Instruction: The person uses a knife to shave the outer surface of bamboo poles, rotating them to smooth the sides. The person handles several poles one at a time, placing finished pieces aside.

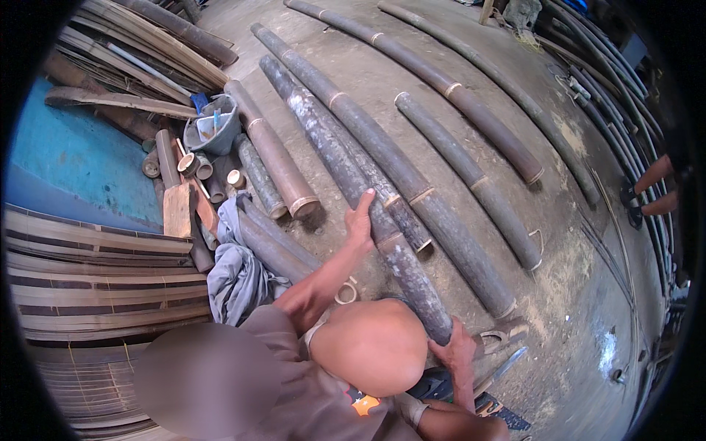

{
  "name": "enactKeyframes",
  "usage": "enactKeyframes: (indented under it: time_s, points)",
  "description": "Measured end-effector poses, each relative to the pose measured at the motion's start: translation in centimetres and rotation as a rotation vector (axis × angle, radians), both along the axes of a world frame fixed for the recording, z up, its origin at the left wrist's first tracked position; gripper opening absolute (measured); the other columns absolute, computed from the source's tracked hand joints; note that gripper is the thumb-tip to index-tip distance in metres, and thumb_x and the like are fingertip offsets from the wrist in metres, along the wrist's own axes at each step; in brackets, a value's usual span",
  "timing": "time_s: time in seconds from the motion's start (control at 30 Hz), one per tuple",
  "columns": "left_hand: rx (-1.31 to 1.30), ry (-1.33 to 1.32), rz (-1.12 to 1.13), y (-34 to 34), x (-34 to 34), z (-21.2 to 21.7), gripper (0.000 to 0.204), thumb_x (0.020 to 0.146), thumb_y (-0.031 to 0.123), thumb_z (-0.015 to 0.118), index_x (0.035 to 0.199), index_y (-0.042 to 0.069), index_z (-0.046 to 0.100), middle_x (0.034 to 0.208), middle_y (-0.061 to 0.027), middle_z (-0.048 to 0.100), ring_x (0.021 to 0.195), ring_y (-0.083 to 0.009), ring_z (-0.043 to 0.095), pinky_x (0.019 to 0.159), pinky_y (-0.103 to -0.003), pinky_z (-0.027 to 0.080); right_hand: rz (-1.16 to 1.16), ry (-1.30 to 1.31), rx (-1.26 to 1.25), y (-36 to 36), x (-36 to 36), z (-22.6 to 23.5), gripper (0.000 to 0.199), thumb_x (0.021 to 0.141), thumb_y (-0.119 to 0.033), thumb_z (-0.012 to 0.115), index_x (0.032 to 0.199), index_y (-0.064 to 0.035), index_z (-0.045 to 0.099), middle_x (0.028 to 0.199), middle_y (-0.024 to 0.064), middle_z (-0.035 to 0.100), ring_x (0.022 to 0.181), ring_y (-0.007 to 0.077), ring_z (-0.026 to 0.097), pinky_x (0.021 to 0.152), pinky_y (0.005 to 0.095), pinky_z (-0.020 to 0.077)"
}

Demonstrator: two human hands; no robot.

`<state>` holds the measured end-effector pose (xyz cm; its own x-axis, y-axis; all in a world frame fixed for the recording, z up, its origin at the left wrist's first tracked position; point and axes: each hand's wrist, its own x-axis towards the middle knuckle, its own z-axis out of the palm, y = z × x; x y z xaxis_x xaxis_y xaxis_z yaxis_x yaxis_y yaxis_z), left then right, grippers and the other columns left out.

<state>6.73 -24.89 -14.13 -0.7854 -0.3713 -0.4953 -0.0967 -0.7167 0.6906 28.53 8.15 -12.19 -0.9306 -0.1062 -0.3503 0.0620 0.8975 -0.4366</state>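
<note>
A long bamboo pole (413,275), dark with whitish patches, runs diagonally from the far middle down to beside my knee. My left hand (360,219) grips its left side around mid-length, thumb up along the top. At the near end, my right hand (456,347) is wrapped around the pole's lower tip; some of its fingers are hidden beneath. Just right of the held pole lies a darker, mottled bamboo pole (407,222) with a cut end. Beyond it a longer grey-green bamboo pole (426,198) rests on the floor.
More bamboo poles (448,88) lie at right. At left are a grey bucket (213,131), short bamboo pieces, a grey cloth (239,268) and bamboo-slat blinds (103,272). A blade (504,370) and a saw (507,414) lie near my right arm. Another person's legs (654,187) show at far right.
</note>
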Motion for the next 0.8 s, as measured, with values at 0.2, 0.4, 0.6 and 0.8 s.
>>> enactKeyframes:
  time_s: [0.2,0.4,0.6,0.8]
  points:
    - [0.001,-0.071,0.030,-5.3,0.3,-3.5,0.064,0.090,0.026,0.083,0.139,0.001,0.051,0.124,-0.0146,0.067,0.104,-0.0291,0.070,0.088,-0.047,0.061,0.046,-0.203,-0.079,-4.6,-3.2,1.9,0.086,0.076,-0.052,0.084,0.140,-0.0012,0.057,0.121,0.0296,0.071,0.111,0.0466,0.070,0.096,0.0520,0.0552]
    - [-0.158,-0.311,-0.081,-5.0,1.2,-2.6,0.084,0.091,0.031,0.082,0.155,0.001,0.038,0.146,-0.0201,0.054,0.127,-0.0341,0.059,0.103,-0.050,0.052,0.016,-0.311,-0.136,-7.0,-6.8,3.7,0.085,0.077,-0.055,0.083,0.136,0.0012,0.060,0.118,0.0312,0.072,0.114,0.0476,0.069,0.100,0.0531,0.0519]
    - [-0.035,-0.238,-0.465,0.7,5.1,-1.9,0.073,0.098,0.046,0.070,0.153,0.007,0.042,0.146,-0.0170,0.054,0.128,-0.0318,0.057,0.111,-0.052,0.046,-0.027,-0.102,-0.572,-5.0,-6.1,-1.7,0.077,0.090,-0.052,0.074,0.144,0.0002,0.057,0.129,0.0283,0.069,0.120,0.0439,0.067,0.103,0.0505,0.0511]
    - [-0.179,-0.429,-0.337,-8.6,13.6,-3.4,0.058,0.101,0.038,0.070,0.147,0.008,0.052,0.138,-0.0136,0.061,0.125,-0.0318,0.059,0.110,-0.052,0.046,-0.329,-0.156,-0.670,-1.0,-2.9,-0.8,0.070,0.096,-0.050,0.072,0.142,0.0008,0.059,0.118,0.0243,0.074,0.108,0.0362,0.073,0.095,0.0479,0.0562]
